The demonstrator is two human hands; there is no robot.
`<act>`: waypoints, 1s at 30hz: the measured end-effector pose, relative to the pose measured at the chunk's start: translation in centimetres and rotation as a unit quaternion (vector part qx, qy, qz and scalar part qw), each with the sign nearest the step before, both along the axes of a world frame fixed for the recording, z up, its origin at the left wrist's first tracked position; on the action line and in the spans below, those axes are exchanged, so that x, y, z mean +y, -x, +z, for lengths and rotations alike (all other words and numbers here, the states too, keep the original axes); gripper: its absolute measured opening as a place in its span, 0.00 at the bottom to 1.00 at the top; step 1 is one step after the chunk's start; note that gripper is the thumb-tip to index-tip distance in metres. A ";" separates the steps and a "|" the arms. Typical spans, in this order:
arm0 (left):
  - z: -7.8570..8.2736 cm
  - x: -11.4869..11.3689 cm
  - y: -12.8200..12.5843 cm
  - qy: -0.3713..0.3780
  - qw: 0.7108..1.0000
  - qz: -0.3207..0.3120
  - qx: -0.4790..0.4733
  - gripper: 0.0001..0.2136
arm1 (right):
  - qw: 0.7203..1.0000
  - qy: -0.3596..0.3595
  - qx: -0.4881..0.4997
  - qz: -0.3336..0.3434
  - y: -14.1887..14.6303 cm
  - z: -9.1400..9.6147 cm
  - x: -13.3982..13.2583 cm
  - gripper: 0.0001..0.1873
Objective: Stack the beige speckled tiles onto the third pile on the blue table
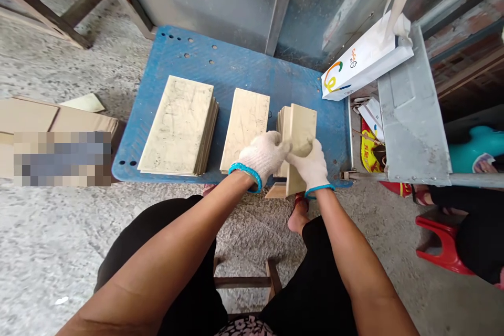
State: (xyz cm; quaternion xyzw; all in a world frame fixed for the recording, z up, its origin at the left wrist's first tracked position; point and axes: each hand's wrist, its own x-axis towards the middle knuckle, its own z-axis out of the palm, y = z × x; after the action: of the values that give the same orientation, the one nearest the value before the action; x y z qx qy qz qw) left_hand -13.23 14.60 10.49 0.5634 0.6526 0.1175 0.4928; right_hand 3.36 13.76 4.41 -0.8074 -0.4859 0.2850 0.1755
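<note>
Both my hands wear white knit gloves with blue cuffs. My left hand [262,156] and my right hand [309,164] meet on a bundle of beige tiles [301,123] held on edge over the near side of a low blue metal platform [236,65]. Lying flat on the platform are a larger stack of marbled beige tiles [179,125] at the left and a narrower stack [244,122] in the middle, just left of my left hand. A single tile piece [276,191] pokes out under the held bundle at the platform's front edge.
A white paper bag [364,60] leans at the platform's back right. A grey metal tray [413,115] stands to the right, with another person's legs and a red stool [447,244] beyond. Flat cardboard [51,118] lies on the concrete floor at left. Metal panels rise behind.
</note>
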 end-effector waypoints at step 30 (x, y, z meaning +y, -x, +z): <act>1.4 -3.7 0.7 -0.024 0.943 -0.306 0.128 0.15 | 0.973 0.125 -0.188 -0.047 3.4 -1.9 5.1 0.57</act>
State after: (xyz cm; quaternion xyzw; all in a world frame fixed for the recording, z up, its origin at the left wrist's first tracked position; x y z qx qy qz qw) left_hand -13.95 10.87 11.85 0.7582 0.5033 -0.0963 0.4033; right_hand 0.00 18.90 2.52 -0.8839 -0.4324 0.1780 -0.0087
